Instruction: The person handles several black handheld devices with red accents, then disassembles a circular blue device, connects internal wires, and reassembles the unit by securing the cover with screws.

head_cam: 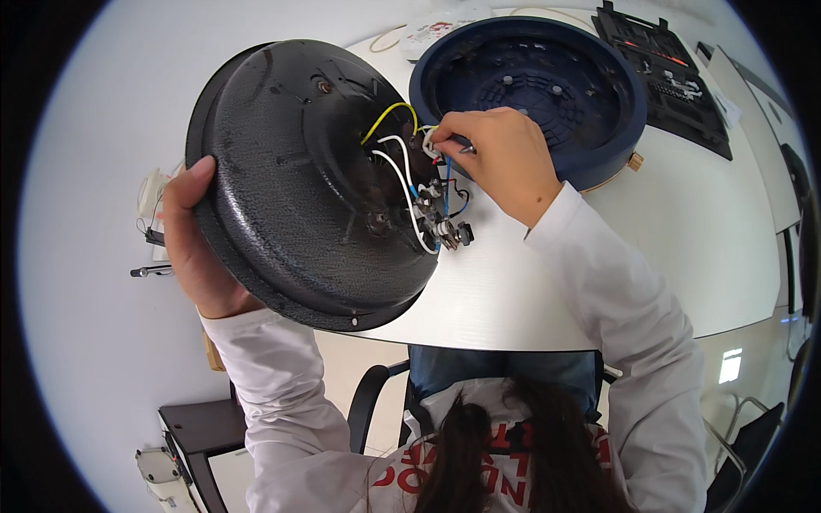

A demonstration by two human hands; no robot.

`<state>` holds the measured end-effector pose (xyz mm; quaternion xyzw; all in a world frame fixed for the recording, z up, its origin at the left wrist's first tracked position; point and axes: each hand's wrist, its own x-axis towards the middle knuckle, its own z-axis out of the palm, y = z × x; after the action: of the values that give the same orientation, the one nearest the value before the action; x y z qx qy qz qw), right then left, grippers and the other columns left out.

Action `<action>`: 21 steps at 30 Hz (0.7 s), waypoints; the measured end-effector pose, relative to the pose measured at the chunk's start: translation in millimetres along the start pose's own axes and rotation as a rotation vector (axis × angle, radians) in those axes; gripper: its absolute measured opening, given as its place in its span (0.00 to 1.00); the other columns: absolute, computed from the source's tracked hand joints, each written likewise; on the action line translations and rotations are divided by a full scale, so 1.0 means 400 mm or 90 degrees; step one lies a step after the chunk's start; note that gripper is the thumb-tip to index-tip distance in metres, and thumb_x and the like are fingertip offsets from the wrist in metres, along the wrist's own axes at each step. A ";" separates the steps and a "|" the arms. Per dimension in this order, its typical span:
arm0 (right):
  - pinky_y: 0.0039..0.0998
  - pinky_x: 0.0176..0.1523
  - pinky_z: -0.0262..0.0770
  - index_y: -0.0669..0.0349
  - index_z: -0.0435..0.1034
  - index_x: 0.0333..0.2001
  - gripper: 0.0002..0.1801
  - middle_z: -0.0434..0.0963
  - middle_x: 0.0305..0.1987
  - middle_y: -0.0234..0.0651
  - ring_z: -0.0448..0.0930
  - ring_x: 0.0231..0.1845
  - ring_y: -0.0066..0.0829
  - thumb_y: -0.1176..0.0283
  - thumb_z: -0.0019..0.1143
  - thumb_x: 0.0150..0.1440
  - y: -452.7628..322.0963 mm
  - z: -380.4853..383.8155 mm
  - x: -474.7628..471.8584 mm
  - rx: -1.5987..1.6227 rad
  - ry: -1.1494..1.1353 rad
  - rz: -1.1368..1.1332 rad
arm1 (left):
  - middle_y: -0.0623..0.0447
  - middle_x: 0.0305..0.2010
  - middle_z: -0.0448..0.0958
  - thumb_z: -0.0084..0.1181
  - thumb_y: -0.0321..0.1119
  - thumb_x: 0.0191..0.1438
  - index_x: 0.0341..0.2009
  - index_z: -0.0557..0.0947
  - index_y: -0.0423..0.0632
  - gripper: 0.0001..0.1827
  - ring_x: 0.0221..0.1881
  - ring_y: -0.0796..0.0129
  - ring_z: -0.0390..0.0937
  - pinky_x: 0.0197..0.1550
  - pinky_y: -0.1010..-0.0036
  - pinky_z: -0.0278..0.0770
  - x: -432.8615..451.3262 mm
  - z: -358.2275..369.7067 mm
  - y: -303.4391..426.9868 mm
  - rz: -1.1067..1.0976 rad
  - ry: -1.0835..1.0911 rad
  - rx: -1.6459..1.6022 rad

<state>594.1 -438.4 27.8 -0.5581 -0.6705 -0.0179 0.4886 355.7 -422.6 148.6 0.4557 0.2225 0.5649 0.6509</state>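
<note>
My left hand (199, 250) grips the rim of a black metal pot body (301, 173), apparently of an electric cooker, tilted with its underside towards me. White wires (405, 160) and a yellow wire (392, 112) come out of its underside. A thermostat-like assembly (442, 224) with a dark shaft end hangs at its lower right edge, with blue and red leads about it. My right hand (503, 160) pinches a small white part (431, 142) among the wires. A metallic tip (468, 150) shows under its fingers; the rest of that piece is hidden.
A dark blue round housing (616, 138) lies hollow side up behind my right hand, with a gold-coloured knob (635, 161) on its side. An open black tool case (689, 122) is at the back right of the white table (513, 295). A wall (109, 160) rises at left.
</note>
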 end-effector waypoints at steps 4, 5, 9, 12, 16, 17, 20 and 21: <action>0.31 0.34 0.74 0.57 0.76 0.30 0.03 0.80 0.27 0.33 0.81 0.30 0.34 0.75 0.59 0.48 -0.001 -0.003 0.000 -0.002 -0.011 0.017 | 0.40 0.41 0.79 0.48 0.33 0.51 0.44 0.77 0.35 0.18 0.40 0.55 0.80 0.47 0.64 0.78 -0.014 -0.009 -0.009 -0.020 0.000 -0.005; 0.30 0.34 0.74 0.56 0.76 0.30 0.03 0.80 0.27 0.33 0.81 0.30 0.34 0.74 0.59 0.49 -0.005 -0.006 0.002 0.015 -0.020 0.043 | 0.40 0.42 0.79 0.48 0.34 0.51 0.44 0.77 0.35 0.18 0.41 0.55 0.79 0.48 0.63 0.78 -0.016 -0.019 -0.015 -0.011 0.008 -0.013; 0.30 0.33 0.74 0.56 0.76 0.29 0.04 0.80 0.26 0.32 0.81 0.29 0.33 0.70 0.61 0.49 0.012 -0.011 0.008 0.101 -0.051 0.095 | 0.42 0.45 0.78 0.48 0.36 0.52 0.46 0.76 0.37 0.20 0.45 0.57 0.77 0.50 0.64 0.75 -0.028 -0.056 -0.045 -0.002 0.046 -0.042; 0.26 0.37 0.73 0.61 0.75 0.29 0.06 0.80 0.27 0.34 0.81 0.32 0.27 0.71 0.62 0.49 0.023 -0.029 0.018 0.130 -0.095 0.098 | 0.40 0.46 0.77 0.48 0.37 0.52 0.48 0.75 0.36 0.22 0.46 0.55 0.77 0.51 0.62 0.75 -0.041 -0.090 -0.057 -0.014 0.018 -0.111; 0.28 0.36 0.73 0.62 0.75 0.27 0.07 0.80 0.27 0.36 0.80 0.31 0.30 0.70 0.63 0.47 0.036 -0.030 0.016 0.187 -0.069 0.084 | 0.38 0.48 0.77 0.47 0.37 0.52 0.49 0.75 0.35 0.23 0.47 0.52 0.77 0.52 0.61 0.74 -0.059 -0.091 -0.068 0.024 0.049 -0.082; 0.27 0.36 0.73 0.62 0.75 0.27 0.07 0.80 0.27 0.36 0.80 0.32 0.30 0.70 0.63 0.47 0.034 -0.032 0.017 0.185 -0.073 0.087 | 0.38 0.48 0.76 0.46 0.38 0.52 0.49 0.75 0.35 0.23 0.47 0.52 0.77 0.52 0.61 0.74 -0.060 -0.093 -0.069 0.022 0.042 -0.089; 0.27 0.37 0.72 0.63 0.75 0.28 0.08 0.80 0.28 0.36 0.80 0.32 0.30 0.70 0.64 0.47 0.027 -0.036 0.016 0.181 -0.083 0.101 | 0.38 0.49 0.76 0.46 0.38 0.51 0.49 0.74 0.35 0.24 0.47 0.52 0.76 0.53 0.61 0.74 -0.064 -0.106 -0.076 0.008 0.012 -0.125; 0.27 0.38 0.72 0.63 0.75 0.28 0.08 0.80 0.27 0.36 0.80 0.32 0.30 0.70 0.64 0.47 0.028 -0.035 0.015 0.179 -0.082 0.105 | 0.38 0.49 0.76 0.46 0.38 0.51 0.50 0.74 0.35 0.24 0.48 0.53 0.76 0.53 0.61 0.73 -0.065 -0.115 -0.075 -0.001 -0.009 -0.148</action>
<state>612.2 -437.7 33.3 -0.5374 -0.6481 0.1523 0.5177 327.7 -429.8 94.9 0.3808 0.1516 0.5830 0.7015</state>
